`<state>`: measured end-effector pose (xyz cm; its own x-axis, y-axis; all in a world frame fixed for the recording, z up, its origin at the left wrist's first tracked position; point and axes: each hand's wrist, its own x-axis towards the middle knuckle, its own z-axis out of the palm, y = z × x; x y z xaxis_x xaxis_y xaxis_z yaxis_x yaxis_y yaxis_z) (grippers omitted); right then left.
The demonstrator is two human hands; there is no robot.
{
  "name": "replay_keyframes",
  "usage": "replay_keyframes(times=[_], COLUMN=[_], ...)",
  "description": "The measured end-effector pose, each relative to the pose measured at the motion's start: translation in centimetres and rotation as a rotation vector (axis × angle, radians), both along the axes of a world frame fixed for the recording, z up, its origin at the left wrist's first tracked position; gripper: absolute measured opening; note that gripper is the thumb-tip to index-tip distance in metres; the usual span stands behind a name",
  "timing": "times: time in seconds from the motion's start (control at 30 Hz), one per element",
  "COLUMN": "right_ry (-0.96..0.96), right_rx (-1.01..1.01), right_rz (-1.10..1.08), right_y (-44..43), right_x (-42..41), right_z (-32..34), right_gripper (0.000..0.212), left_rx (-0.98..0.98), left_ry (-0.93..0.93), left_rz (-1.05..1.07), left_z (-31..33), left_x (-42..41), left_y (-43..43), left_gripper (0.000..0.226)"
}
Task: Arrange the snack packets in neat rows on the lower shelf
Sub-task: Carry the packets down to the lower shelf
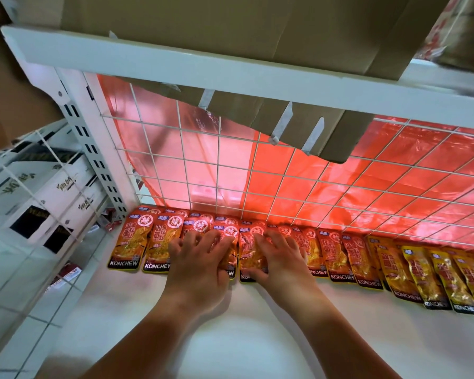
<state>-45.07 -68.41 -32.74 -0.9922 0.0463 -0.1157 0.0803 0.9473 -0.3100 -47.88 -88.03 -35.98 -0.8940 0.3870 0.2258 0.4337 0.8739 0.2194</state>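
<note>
A row of orange KONCHEW snack packets (133,242) lies along the back of the white lower shelf (257,324), against the wire grid. Further right the row continues with yellow packets (435,277). My left hand (200,255) lies flat with spread fingers on packets in the middle of the row. Beside it, my right hand (277,255) presses on the neighbouring orange packet (253,251), fingers spread and slightly bent. Parts of these packets are hidden under both hands.
A white wire grid (257,173) backs the shelf, with red plastic film behind it. An upper shelf (230,69) carrying cardboard boxes overhangs. White cartons (39,192) stand behind a side grid at left. The shelf's front half is bare white.
</note>
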Motion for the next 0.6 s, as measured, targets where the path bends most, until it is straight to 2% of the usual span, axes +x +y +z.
replay_keyframes(times=[0.17, 0.43, 0.6], right_ry=[0.018, 0.079, 0.291], right_rx=[-0.009, -0.044, -0.157], right_rz=[-0.010, -0.012, -0.017], right_y=[0.0, 0.8, 1.2], right_x=[0.6, 1.8, 2.9], right_z=[0.3, 1.6, 4.4], right_gripper=[0.072, 0.071, 0.056], left_rx=[0.030, 0.117, 0.261], left_ry=[0.005, 0.042, 0.131], left_rz=[-0.024, -0.053, -0.117], left_z=[0.1, 1.1, 5.3], left_x=[0.1, 0.1, 0.9], left_y=[0.0, 0.2, 2.0], left_gripper=[0.047, 0.047, 0.049])
